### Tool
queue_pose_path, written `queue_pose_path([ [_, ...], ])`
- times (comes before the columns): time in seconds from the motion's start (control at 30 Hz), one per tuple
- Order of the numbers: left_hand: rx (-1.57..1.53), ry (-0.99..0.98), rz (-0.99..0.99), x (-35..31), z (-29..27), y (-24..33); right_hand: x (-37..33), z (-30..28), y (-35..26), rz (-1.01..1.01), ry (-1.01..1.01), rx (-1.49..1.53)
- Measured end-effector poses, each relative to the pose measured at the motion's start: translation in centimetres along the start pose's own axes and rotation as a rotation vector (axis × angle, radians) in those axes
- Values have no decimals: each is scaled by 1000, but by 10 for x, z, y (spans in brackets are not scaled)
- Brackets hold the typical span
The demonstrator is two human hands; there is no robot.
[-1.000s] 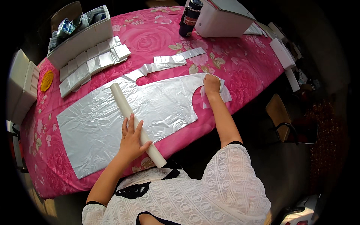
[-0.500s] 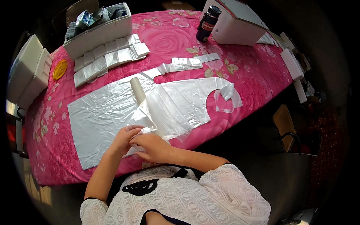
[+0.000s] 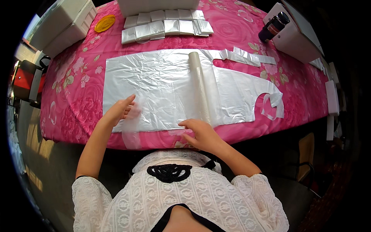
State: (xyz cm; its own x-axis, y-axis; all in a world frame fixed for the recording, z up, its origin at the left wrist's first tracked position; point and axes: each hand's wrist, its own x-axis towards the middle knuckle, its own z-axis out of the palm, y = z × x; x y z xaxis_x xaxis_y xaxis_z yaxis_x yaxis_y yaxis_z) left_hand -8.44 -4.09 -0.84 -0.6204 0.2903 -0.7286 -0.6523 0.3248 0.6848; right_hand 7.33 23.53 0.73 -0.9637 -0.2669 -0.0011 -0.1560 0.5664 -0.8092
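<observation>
1. The left hand (image 3: 118,112) is over the near left part of a silver plastic sheet (image 3: 154,85), its fingers bent inward. A blurred strip of clear film (image 3: 131,135) shows beside the fingertips and down toward the table's near edge — whether the fingers grip it, I cannot tell.
2. The right hand (image 3: 201,133) is at the sheet's near edge, by the near end of a pale roll (image 3: 200,87). Its fingers are loosely parted, thumb away from the index finger, with nothing visible between them.
3. The roll lies on the sheet, right of its middle, running from far to near. Just right of it, a translucent layer (image 3: 213,92) covers part of the silver surface.
4. The sheet lies flat and wrinkled on a pink floral tablecloth (image 3: 228,135). A narrow strap (image 3: 247,58) reaches out at its far right; a second one, at the right end, is folded over beside a curved cut-out.
5. Beyond the sheet, folded silver packets (image 3: 164,29) lie in two rows before a white box (image 3: 158,4).
6. A yellow round object (image 3: 105,23) sits far left — and a dark flask (image 3: 273,27) stands far right, beside another white box (image 3: 297,42).
</observation>
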Motion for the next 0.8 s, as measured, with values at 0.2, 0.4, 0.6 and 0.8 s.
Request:
queue_pose_path([
  [0.2,173,-170,244,8,17,-2,49,22,-11,7,2,27],
  [0.4,-75,-301,368,1,65,-16,72,36,-21,129,53,220],
  [0.6,-357,-292,233,13,67,-17,69,11,17,137,156,649],
  [0.8,-167,-194,162,28,24,-18,28,-100,97,278,348,690],
])
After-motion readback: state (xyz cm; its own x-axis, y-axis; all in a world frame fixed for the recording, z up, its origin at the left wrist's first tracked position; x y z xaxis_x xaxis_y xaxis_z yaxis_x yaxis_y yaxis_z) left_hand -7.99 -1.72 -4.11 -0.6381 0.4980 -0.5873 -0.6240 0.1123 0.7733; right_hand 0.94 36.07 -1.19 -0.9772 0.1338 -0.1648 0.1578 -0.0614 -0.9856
